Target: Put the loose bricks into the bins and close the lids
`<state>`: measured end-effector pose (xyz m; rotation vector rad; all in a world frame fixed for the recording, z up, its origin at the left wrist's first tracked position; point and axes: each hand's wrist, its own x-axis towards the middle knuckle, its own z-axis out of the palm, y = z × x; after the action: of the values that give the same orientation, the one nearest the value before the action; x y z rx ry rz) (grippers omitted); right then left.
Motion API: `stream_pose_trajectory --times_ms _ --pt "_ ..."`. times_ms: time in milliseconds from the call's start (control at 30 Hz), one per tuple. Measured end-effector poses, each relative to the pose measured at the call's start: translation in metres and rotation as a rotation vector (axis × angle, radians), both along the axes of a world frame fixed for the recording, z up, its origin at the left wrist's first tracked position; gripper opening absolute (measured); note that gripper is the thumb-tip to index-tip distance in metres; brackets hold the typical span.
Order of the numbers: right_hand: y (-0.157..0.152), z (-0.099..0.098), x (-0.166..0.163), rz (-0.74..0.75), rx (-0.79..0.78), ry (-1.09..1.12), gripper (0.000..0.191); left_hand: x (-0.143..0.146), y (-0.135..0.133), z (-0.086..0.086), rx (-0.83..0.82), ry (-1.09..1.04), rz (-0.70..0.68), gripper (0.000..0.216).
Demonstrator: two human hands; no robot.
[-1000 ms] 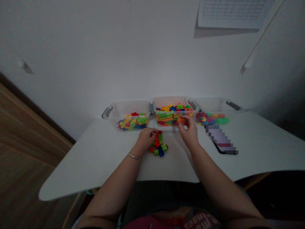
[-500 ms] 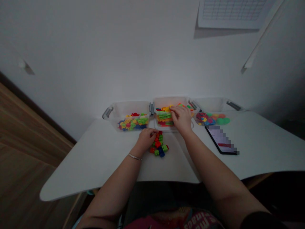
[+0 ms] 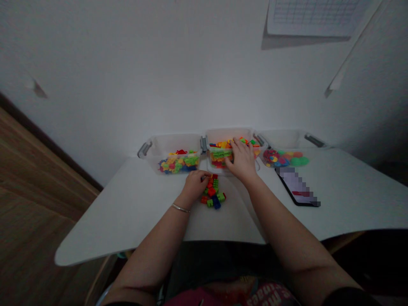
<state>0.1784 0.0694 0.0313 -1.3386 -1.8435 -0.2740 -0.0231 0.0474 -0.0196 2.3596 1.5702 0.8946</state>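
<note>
My left hand point(image 3: 195, 185) rests on the white table with its fingers curled, right beside a small pile of toy building blocks point(image 3: 211, 192) in red, orange, green and blue. Its fingertips meet the upper left of the pile; what they pinch is too small to make out. My right hand point(image 3: 242, 160) is over the front rim of the middle clear bin point(image 3: 231, 132), fingers spread and nothing visible in them. Just beyond and left of those fingers, the bin holds green, orange, yellow and red blocks point(image 3: 221, 154).
A left clear bin point(image 3: 175, 140) holds colourful small pieces, and a right clear bin point(image 3: 280, 137) holds round and mixed pieces. A phone point(image 3: 298, 189) lies right of my right forearm. The wall point(image 3: 191, 76) stands directly behind the bins.
My right hand's fingers have gone from pinched together to spread apart over the middle bin. My left hand and the block pile look the same.
</note>
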Motion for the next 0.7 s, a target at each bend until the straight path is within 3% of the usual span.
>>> stream_pose_trajectory --times_ms 233,367,533,700 --pt "-0.021 -0.011 0.001 0.106 0.212 0.236 0.040 0.003 0.000 0.001 -0.019 -0.012 0.023 0.024" --pt "-0.028 -0.035 -0.004 0.285 0.015 0.168 0.028 0.003 0.001 0.001 -0.023 -0.023 0.022 0.025" --pt "-0.023 -0.065 -0.005 0.473 -0.308 -0.054 0.042 0.003 0.001 0.001 -0.042 -0.045 -0.010 0.029" --pt "-0.021 -0.071 -0.005 0.430 -0.351 -0.150 0.044 0.004 0.001 0.003 -0.052 -0.043 -0.041 0.030"
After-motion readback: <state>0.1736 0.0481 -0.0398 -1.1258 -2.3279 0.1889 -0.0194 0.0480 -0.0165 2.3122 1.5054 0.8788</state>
